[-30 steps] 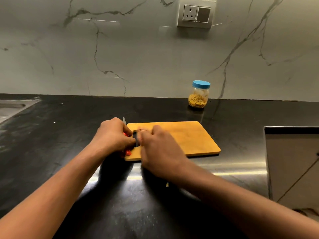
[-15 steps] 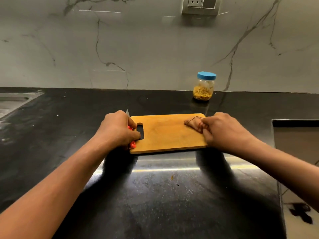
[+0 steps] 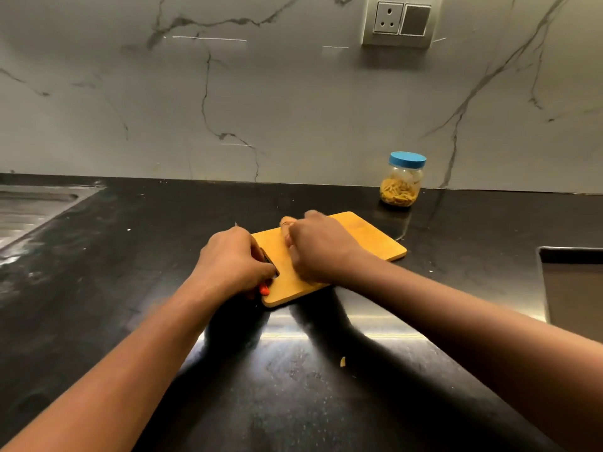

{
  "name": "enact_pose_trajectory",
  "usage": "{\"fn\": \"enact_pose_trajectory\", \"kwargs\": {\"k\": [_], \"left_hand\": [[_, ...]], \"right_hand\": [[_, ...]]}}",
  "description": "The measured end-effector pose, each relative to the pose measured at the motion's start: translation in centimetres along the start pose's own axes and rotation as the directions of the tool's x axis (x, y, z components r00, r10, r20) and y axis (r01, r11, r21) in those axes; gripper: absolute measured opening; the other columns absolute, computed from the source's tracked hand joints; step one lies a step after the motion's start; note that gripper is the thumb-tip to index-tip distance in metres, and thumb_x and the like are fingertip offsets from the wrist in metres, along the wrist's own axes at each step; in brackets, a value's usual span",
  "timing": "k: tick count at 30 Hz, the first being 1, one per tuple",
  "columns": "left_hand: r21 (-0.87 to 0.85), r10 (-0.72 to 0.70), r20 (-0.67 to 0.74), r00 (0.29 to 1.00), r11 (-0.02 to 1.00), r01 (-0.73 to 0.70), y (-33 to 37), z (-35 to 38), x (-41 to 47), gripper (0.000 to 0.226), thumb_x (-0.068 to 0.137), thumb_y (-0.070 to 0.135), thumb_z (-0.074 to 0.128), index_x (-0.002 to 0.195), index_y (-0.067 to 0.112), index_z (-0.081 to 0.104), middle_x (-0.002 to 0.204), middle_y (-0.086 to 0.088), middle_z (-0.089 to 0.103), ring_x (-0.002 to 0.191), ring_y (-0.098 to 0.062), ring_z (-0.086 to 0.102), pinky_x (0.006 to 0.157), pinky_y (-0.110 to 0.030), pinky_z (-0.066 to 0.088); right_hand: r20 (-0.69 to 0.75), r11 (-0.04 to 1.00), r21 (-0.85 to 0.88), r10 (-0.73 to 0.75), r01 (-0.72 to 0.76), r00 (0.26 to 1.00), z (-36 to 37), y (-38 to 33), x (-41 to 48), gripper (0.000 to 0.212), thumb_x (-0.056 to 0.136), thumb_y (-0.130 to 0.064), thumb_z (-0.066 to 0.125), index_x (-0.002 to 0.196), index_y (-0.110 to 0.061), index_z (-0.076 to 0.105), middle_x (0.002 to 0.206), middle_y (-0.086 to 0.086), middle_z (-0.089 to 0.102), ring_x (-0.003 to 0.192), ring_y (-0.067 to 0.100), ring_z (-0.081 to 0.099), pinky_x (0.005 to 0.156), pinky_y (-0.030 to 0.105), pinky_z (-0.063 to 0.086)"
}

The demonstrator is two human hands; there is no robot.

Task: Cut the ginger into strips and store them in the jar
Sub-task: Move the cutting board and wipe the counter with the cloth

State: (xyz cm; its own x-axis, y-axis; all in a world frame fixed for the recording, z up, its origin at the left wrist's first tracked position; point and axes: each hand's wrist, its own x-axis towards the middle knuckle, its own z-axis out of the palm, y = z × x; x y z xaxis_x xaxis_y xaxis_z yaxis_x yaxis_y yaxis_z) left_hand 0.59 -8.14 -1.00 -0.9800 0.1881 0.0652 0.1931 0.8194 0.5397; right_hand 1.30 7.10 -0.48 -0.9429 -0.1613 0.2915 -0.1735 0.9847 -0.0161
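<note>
A wooden cutting board (image 3: 365,238) lies at an angle on the black counter (image 3: 293,402), bare of ginger. My left hand (image 3: 233,261) is at the board's near-left end by the handle hole, closed on a knife (image 3: 264,290) with an orange handle; its blade tip pokes out behind the hand. My right hand (image 3: 321,247), blurred, lies on top of the board with fingers curled at its far edge. The jar (image 3: 403,182), blue lid on, holds ginger strips and stands against the wall behind the board. One small ginger scrap (image 3: 342,362) lies on the counter near me.
A steel sink (image 3: 36,207) is set into the counter at far left. A recessed grey panel (image 3: 574,288) sits at the right edge. A wall socket (image 3: 399,22) is mounted above the jar.
My right hand went from the handle end to the board's right edge, then back toward the left. The board has turned, its right end swinging away from me. My left hand kept the knife.
</note>
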Motion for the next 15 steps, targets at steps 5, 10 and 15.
{"fn": "enact_pose_trajectory", "kwargs": {"k": [5,10,15], "left_hand": [[0.101,-0.032,-0.069,0.997,0.994,0.039,0.2,0.1,-0.4,0.059,0.072,0.037,0.082,0.113,0.016,0.046,0.098,-0.001,0.054,0.096,-0.024,0.058,0.081,-0.038,0.053],[0.054,-0.13,-0.055,0.99,0.99,0.133,-0.1,-0.2,0.2,0.058,0.067,0.038,0.084,0.102,0.01,0.047,0.089,-0.003,0.057,0.086,-0.022,0.062,0.068,-0.036,0.053],[0.292,-0.072,-0.069,0.995,0.952,0.089,0.1,-1.1,0.6,0.038,0.073,0.035,0.081,0.079,0.017,0.048,0.081,-0.002,0.056,0.071,-0.014,0.051,0.051,-0.027,0.034]], "right_hand": [[0.022,0.998,0.007,-0.061,0.061,0.998,-1.4,1.8,-3.1,0.02,0.088,-0.03,0.05,0.098,-0.019,0.065,0.087,0.003,0.058,0.077,0.019,0.054,0.063,0.031,0.047],[0.041,0.992,-0.125,0.016,-0.011,0.999,-2.6,4.4,-5.9,0.042,0.092,-0.044,0.043,0.129,-0.025,0.046,0.108,0.005,0.058,0.097,0.026,0.05,0.078,0.038,0.043],[0.037,0.999,-0.037,-0.005,0.006,0.999,-2.2,5.1,-7.0,0.056,0.093,-0.043,0.044,0.145,-0.034,0.027,0.117,0.004,0.052,0.104,0.026,0.05,0.084,0.037,0.044]]}}
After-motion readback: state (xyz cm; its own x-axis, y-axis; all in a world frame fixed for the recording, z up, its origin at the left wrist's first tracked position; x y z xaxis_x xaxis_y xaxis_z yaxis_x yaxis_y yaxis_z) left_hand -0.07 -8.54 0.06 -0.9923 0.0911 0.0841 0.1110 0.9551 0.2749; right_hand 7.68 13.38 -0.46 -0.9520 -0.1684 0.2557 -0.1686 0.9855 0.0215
